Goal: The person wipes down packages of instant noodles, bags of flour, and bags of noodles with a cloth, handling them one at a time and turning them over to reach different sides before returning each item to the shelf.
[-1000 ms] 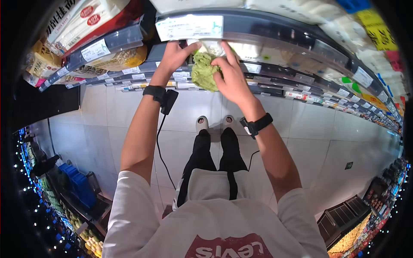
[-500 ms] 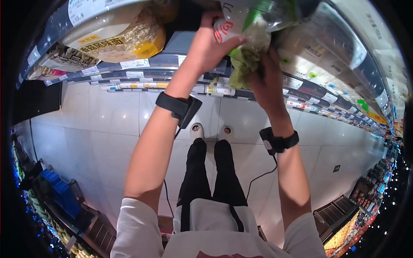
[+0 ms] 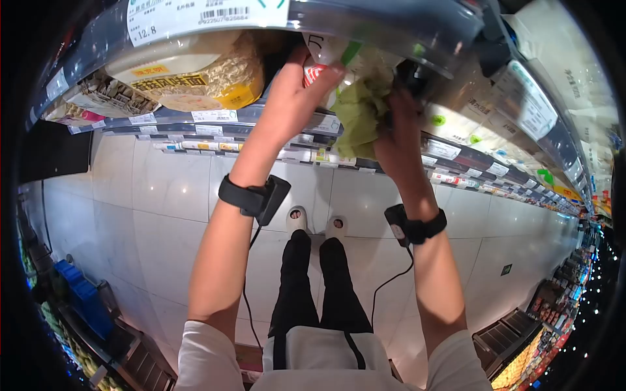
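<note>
My left hand [image 3: 293, 98] is closed around the left side of a plastic food package [image 3: 318, 53], which is white with a red logo and a green stripe. The package is partly under the upper shelf edge, and its far end is hidden. My right hand [image 3: 399, 137] grips a crumpled light green cloth [image 3: 358, 117] against the right part of the package. Some of the right fingers are hidden in shadow behind the cloth. To the left of my left hand sits a yellow-and-clear noodle package [image 3: 195, 75] on the same shelf.
An upper shelf edge with a large price label [image 3: 205, 19] runs across just above my hands. White packs [image 3: 479, 107] stand on the shelf to the right. Lower shelf rails with price tags [image 3: 215, 116] cross below. A blue crate [image 3: 88, 293] is at the lower left.
Both hands have moved with the package under the upper shelf edge, which now covers its top. The cloth hangs slightly further left and lower. The shelf appears nearer.
</note>
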A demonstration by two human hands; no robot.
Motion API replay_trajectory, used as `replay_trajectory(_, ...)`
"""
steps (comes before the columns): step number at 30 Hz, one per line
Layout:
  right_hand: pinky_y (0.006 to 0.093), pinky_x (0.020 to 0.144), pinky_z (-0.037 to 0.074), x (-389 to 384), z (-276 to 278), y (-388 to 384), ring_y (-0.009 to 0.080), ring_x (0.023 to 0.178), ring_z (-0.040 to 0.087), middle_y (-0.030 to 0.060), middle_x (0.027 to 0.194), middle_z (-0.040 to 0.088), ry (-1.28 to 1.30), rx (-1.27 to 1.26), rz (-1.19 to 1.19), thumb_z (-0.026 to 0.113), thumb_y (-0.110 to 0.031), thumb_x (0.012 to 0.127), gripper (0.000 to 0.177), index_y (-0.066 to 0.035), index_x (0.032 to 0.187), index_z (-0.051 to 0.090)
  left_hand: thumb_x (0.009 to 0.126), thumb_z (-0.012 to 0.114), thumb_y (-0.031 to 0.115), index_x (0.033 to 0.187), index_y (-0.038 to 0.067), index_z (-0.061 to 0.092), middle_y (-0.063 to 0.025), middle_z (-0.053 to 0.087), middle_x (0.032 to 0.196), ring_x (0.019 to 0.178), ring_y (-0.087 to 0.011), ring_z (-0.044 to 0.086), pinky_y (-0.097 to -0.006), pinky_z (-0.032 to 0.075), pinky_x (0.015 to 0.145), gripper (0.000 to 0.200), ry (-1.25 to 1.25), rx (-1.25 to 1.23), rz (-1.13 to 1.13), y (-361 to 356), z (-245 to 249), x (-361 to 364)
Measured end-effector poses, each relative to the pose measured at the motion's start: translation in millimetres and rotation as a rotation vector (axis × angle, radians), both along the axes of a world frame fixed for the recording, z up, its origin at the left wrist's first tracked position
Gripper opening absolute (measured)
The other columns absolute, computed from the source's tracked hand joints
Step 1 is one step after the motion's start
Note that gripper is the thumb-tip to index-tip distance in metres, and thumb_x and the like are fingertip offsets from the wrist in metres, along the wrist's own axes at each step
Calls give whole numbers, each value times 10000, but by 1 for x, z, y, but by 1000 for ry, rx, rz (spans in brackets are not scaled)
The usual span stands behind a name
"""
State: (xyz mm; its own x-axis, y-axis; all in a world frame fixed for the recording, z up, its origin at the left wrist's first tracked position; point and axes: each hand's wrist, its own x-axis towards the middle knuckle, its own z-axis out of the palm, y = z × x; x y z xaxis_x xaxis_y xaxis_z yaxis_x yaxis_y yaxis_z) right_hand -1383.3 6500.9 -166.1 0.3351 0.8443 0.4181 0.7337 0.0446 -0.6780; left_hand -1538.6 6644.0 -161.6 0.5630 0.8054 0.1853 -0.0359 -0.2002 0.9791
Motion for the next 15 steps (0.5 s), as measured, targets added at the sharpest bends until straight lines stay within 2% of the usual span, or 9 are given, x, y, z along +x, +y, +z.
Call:
replay_trajectory(1,445,1049,468,1,-2,3,394,1214,612,244,1340,615,-5,-2,-1,614,-48,875,361,12,1231,613,972,738,266,1262,-2,616,-72,707,977,838,-125,626,-290,528,794,413,55,50,-19,5,0,0)
replay_trajectory(2,445,1049,468,4,-3,4,394,1214,612,244,1340,615,-3,-2,-7,614,-48,875,361,12,1231,613,987,730,316,1210,3,648,-17,667,834,679,-93,573,-279,495,639,394,109,-13,-60,10,1,-3)
replay_trajectory(4,499,1003,497,8,-1,5,485,1158,589,277,1214,652,87,-61,-18,648,-61,847,369,44,1200,633,986,736,335,1202,7,655,-3,643,801,637,-77,540,-275,462,584,402,60,-83,-30,12,-7,2)
replay_trajectory(7,503,993,500,13,-5,10,485,1121,602,278,1162,664,-5,20,-67,649,-60,840,373,33,1201,641,986,745,371,1199,23,670,27,586,751,584,-47,477,-255,407,508,415,65,-124,13,18,-8,4)
replay_trajectory(10,491,987,503,19,-2,11,486,1133,609,273,1160,674,94,37,-21,662,-52,823,391,30,1205,644,946,787,315,1228,3,672,-30,689,891,731,-73,589,-257,499,624,437,31,-128,-23,14,12,-1)
replay_trajectory(11,491,987,503,22,-1,12,486,1133,609,273,1160,674,99,40,-24,662,-52,823,391,30,1205,644,946,787,315,1228,3,672,-30,689,891,731,-73,589,-257,499,624,437,37,-125,-26,17,13,-2)
replay_trajectory(13,412,1111,442,28,8,16,350,1338,585,218,1420,606,-37,164,55,644,-34,922,331,-4,1251,670,935,774,268,1257,-10,657,-71,724,1011,854,-107,641,-279,535,693,441,70,-127,-26,25,21,-4)
replay_trajectory(14,412,1111,442,28,11,22,350,1338,585,218,1420,606,-33,166,52,644,-34,922,331,-4,1251,670,1021,658,172,1249,-7,664,-57,678,1143,1039,-157,608,-340,510,939,290,188,-153,56,25,23,0)
replay_trajectory(15,389,1127,430,27,13,33,339,1368,560,212,1464,572,103,58,38,645,-13,917,332,-5,1248,674,1021,658,172,1249,-7,664,-57,678,1143,1039,-157,608,-340,510,939,290,191,-151,56,23,22,4)
